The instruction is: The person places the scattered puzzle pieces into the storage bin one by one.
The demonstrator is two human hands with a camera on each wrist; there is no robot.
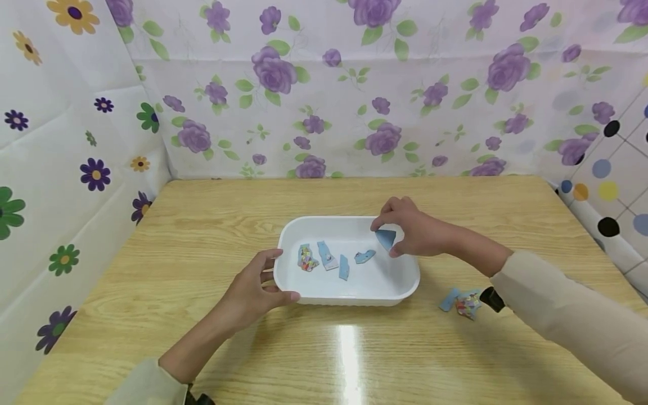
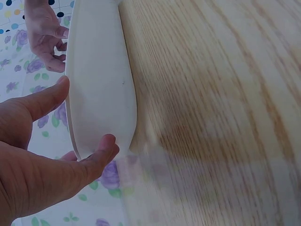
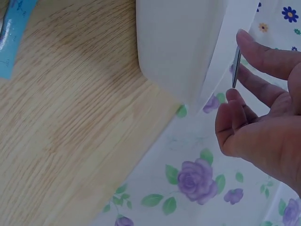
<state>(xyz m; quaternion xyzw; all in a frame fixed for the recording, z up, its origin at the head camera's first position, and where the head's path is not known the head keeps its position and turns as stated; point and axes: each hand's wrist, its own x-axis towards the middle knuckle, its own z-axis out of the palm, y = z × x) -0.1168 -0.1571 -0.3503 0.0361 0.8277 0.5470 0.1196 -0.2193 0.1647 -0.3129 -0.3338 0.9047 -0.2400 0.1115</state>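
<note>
A white plastic tray [image 1: 349, 289] with rounded corners stands on the wooden table. My left hand [image 1: 258, 284] grips its left end, thumb at the front corner and fingers along the side; the left wrist view shows this hand [image 2: 51, 165] against the tray wall [image 2: 101, 84]. Over the tray's right end, my right hand [image 1: 417, 228] pinches a dark blue flat piece [image 1: 386, 238] between thumb and fingers. In the right wrist view that piece [image 3: 236, 68] is edge-on. Inside the tray lie a multicoloured piece [image 1: 306, 257] and several light blue pieces [image 1: 326, 256], apart from one another.
On the table right of the tray, below my right forearm, lie a blue strip [image 1: 449, 299] and a multicoloured piece [image 1: 468, 304]. Flowered sheeting [image 1: 314, 84] hangs behind the wooden table [image 1: 228, 208], with patterned sheets at both sides.
</note>
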